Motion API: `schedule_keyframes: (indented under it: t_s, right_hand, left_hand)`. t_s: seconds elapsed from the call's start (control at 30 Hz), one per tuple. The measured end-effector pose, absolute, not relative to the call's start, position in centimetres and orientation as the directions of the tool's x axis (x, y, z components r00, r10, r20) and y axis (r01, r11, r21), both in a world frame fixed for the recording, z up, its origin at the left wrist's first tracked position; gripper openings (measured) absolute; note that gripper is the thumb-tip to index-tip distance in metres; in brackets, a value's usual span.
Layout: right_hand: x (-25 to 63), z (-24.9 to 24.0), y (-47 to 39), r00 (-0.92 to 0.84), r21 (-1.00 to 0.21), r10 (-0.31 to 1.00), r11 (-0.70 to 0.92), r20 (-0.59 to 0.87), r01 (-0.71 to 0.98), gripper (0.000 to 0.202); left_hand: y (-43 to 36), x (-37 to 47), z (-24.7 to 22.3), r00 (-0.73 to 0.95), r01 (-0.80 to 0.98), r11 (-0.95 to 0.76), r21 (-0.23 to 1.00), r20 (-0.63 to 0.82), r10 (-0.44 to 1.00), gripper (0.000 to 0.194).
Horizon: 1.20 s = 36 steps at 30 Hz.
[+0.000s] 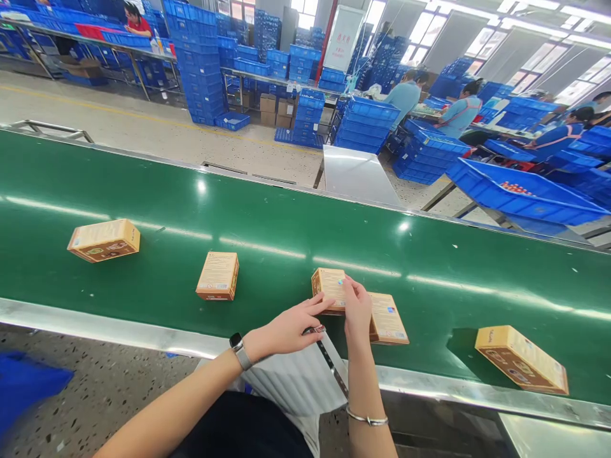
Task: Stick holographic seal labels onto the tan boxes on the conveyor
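Observation:
A small tan-and-brown carton (329, 280) lies on the green conveyor belt in front of me. My left hand (298, 326) rests its outstretched fingers on this carton's near edge, while its thumb is closed on the end of a white label strip with a dark, dotted edge (331, 366). The strip hangs down toward my lap. Over the carton's right side, my right hand (357, 310) pinches at a small shiny sticker (340, 282) on the top face. Touching or close beside that hand is a second carton (389, 318), partly hidden, bearing a similar small sticker.
Other cartons lie on the green belt (267, 216): two at left (105, 240) (218, 275) and one near the right edge (522, 359). Beyond the belt stand a metal slide (358, 172), a blue tray (525, 191) and stacked blue crates (195, 63). Several people sit at back tables.

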State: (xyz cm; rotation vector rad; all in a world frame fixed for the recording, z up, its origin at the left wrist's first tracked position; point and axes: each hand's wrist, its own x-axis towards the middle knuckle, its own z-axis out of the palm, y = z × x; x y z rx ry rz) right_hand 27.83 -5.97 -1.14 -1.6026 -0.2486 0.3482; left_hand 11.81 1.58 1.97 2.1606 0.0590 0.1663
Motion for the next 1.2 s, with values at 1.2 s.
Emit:
schedule_keyframes:
  t_s: [1.2]
  right_hand:
    - [21.4, 3.6, -10.2, 0.312, -0.65, 0.802, 0.12, 0.509, 0.75, 0.013]
  left_hand:
    - [-0.4, 7.3, 5.0, 0.854, 0.24, -0.216, 0.946, -0.1, 0.511, 0.037]
